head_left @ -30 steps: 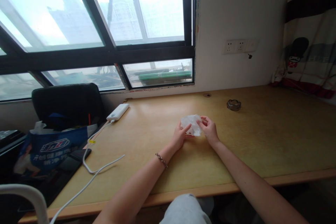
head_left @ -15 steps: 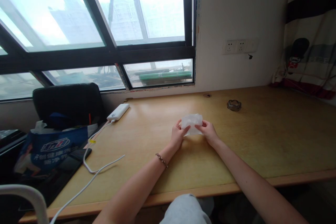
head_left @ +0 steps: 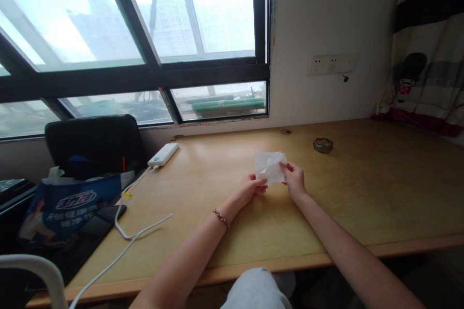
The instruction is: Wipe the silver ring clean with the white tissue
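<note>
A small white, thin sheet, paper or plastic wrap (head_left: 270, 166), is held up just above the wooden desk (head_left: 362, 193) near its middle. My left hand (head_left: 250, 188) pinches its lower left corner and wears a beaded bracelet on the wrist. My right hand (head_left: 294, 178) pinches its right edge. The sheet stands flattened, roughly square, facing me.
A small dark ashtray-like dish (head_left: 322, 145) sits behind to the right. A white power bank (head_left: 163, 154) with white cables (head_left: 130, 231) lies at the left. A black chair (head_left: 96, 142), a blue bag (head_left: 72, 203) and a phone (head_left: 110, 212) are at far left. Wall sockets (head_left: 331, 63) are above the desk.
The sheet was crumpled between both hands a second ago; now it is spread flatter and lifted slightly, shifted a little to the right, with my hands further apart.
</note>
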`<action>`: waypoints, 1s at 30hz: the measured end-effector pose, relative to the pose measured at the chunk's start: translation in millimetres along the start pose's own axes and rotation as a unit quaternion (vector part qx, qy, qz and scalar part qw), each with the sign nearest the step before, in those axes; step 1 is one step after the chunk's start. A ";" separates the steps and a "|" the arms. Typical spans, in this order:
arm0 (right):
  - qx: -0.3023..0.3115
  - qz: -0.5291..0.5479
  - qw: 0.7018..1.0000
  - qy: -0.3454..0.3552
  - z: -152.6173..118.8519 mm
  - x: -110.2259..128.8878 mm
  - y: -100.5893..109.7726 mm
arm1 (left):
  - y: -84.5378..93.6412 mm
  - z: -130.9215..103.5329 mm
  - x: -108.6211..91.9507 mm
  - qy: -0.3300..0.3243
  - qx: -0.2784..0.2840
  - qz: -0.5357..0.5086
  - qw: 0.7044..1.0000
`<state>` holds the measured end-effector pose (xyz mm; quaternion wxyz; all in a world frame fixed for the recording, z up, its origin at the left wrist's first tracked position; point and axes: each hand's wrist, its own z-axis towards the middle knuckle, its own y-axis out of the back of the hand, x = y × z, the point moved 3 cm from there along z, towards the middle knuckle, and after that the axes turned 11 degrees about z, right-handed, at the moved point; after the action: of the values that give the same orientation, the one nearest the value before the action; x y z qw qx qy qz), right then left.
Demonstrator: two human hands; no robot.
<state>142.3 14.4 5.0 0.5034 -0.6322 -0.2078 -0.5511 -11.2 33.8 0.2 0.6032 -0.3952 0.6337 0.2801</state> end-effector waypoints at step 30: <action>0.115 0.008 0.988 -0.101 -4.2 -5.8 -8.8 | -4.7 -7.6 -9.4 -0.024 0.061 0.000 0.998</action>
<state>131.3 16.0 2.9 0.5538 -0.6241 -0.3146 -0.4526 -11.8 26.5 10.9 0.6409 -0.3504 0.6355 0.2500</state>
